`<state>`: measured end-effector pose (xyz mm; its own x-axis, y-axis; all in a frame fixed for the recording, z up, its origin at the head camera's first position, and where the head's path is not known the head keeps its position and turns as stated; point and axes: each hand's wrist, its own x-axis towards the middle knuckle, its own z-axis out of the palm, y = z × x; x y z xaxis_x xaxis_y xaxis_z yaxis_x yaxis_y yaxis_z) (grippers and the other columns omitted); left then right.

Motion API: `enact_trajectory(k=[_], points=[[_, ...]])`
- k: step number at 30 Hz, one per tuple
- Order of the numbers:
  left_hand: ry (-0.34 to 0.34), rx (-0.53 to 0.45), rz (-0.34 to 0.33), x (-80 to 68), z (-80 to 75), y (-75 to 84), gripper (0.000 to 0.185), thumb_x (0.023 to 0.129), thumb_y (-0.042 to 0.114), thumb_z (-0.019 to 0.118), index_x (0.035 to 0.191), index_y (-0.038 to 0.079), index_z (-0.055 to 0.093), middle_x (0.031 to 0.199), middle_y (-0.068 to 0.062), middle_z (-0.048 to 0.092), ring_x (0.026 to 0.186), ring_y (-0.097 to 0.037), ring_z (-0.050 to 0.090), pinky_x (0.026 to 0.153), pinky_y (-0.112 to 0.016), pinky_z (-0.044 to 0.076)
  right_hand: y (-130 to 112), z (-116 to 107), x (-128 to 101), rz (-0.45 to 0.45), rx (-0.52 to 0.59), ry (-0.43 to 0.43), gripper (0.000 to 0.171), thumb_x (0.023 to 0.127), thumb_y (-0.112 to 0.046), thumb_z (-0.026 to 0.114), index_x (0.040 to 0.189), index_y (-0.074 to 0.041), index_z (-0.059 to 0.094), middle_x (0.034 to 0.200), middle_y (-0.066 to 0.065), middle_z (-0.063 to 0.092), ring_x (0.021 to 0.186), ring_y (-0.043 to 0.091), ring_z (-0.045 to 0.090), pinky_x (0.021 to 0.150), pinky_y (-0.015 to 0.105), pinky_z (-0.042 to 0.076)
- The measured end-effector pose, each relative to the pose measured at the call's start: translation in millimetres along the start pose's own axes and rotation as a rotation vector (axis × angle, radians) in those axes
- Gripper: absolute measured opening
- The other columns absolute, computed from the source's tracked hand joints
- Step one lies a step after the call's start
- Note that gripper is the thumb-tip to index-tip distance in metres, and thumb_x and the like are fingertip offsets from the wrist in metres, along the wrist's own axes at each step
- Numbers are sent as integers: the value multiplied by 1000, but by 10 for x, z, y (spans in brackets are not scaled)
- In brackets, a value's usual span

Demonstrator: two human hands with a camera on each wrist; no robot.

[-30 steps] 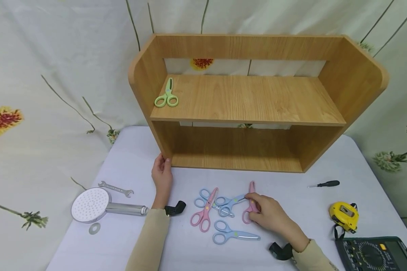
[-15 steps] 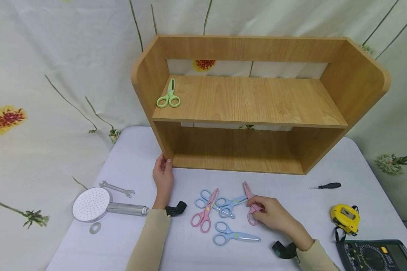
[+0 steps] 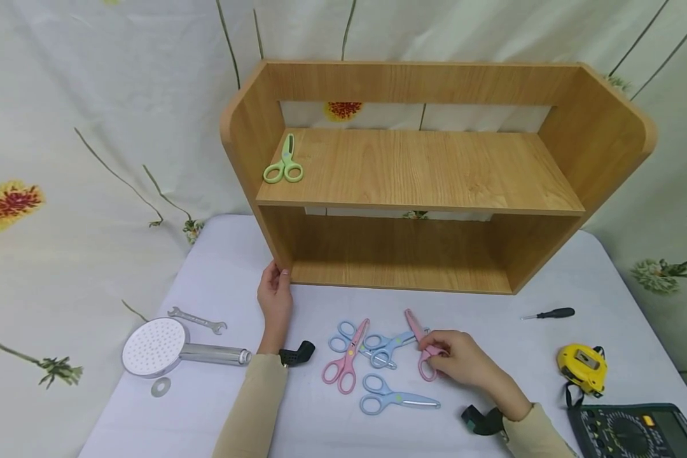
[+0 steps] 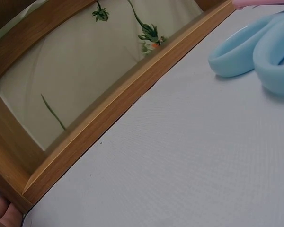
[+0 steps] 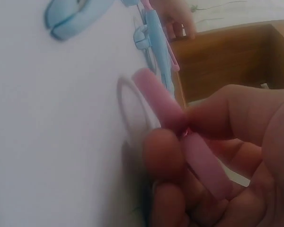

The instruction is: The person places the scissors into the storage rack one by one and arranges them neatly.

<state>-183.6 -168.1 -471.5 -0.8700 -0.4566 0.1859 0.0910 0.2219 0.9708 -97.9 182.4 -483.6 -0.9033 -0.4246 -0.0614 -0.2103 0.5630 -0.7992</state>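
Note:
My left hand (image 3: 276,302) grips the lower left front corner of a two-tier wooden shelf (image 3: 401,168); in the left wrist view its fingertips (image 4: 1,208) show against that wood. My right hand (image 3: 464,359) pinches a pair of pink scissors (image 5: 163,101) near the handle loops, close over the white table, tip pointing up and left in the head view. Beside it lie blue scissors (image 3: 382,351), which overlap it in the head view. Another pink pair (image 3: 349,358) lies across more blue scissors (image 3: 343,334). Nearer me is a third blue pair (image 3: 397,399).
Green scissors (image 3: 284,162) lie on the upper shelf at its left end. At the left are a shower head (image 3: 154,346), a wrench (image 3: 197,319) and a flat ring (image 3: 160,387). A screwdriver (image 3: 556,313), yellow tape measure (image 3: 582,367) and multimeter (image 3: 630,432) lie at the right.
The pink scissors in my right hand have turned, their tip swinging left and their loops shifting slightly right. My left hand stays at the shelf corner.

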Motion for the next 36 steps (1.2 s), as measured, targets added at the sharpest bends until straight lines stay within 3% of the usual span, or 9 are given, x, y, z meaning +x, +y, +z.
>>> enact_trajectory(k=[5, 9, 12, 15, 21, 25, 28, 32, 36], points=[[27, -14, 0, 70, 47, -204, 37, 103, 4, 52, 138, -6, 56, 131, -27, 64, 97, 0, 57, 81, -4, 44, -5, -29, -5, 0, 180, -87, 22, 85, 2, 66, 106, 4, 72, 84, 6, 67, 61, 1, 54, 52, 17, 48], [24, -18, -6, 133, 62, -385, 38, 104, 9, 53, 141, 0, 56, 134, -23, 64, 106, -9, 60, 82, -3, 43, -97, -56, 49, -64, 287, -157, 28, 83, 8, 61, 109, 12, 70, 78, 8, 68, 58, -1, 53, 52, 16, 45], [18, -20, 1, 151, 55, -420, 38, 105, 11, 53, 142, 3, 56, 135, -20, 64, 112, -17, 61, 84, -3, 44, -267, -98, 153, -120, 326, -201, 29, 85, 10, 57, 112, 15, 67, 78, 17, 69, 58, 0, 55, 53, 17, 47], [17, -31, 2, 163, 59, -427, 38, 104, 10, 54, 141, 3, 58, 133, -20, 65, 108, -15, 61, 83, -4, 45, -488, -169, 287, -161, 318, -231, 28, 89, 8, 58, 115, 15, 66, 82, 27, 68, 60, 2, 57, 56, 20, 51], [25, -29, -16, 144, 69, -359, 38, 103, 6, 53, 140, -2, 57, 133, -25, 64, 98, 0, 56, 82, -4, 44, -1079, -375, 558, -265, 242, -236, 28, 91, 3, 65, 118, 10, 68, 90, 22, 70, 60, 3, 57, 56, 19, 51], [16, -28, -6, 64, 26, -148, 38, 103, 3, 52, 139, -7, 56, 133, -28, 63, 99, 0, 57, 83, -4, 44, -1499, -564, 765, -363, 178, -197, 29, 88, 3, 70, 117, 7, 70, 93, 17, 72, 64, 6, 56, 55, 20, 48], [8, -20, 3, 5, -6, -16, 37, 102, 3, 52, 138, -7, 56, 132, -28, 63, 102, -3, 59, 84, -4, 45, -1773, -726, 925, -358, 174, -166, 32, 89, 1, 71, 121, 5, 70, 99, 17, 74, 70, 10, 61, 59, 24, 55], [14, -21, 13, -12, -12, 13, 37, 102, 3, 52, 137, -8, 57, 132, -28, 63, 104, -6, 60, 84, -4, 45, -2082, -934, 1151, -266, 234, -130, 38, 92, 0, 70, 129, 4, 65, 107, 22, 71, 75, 15, 69, 68, 32, 62], [18, -39, 17, -1, -9, -5, 36, 102, 2, 53, 136, -8, 57, 131, -28, 64, 102, -2, 59, 84, -4, 45, -2290, -1100, 1451, -208, 285, -32, 39, 92, 0, 69, 130, 7, 63, 105, 23, 70, 71, 14, 69, 66, 29, 62]])
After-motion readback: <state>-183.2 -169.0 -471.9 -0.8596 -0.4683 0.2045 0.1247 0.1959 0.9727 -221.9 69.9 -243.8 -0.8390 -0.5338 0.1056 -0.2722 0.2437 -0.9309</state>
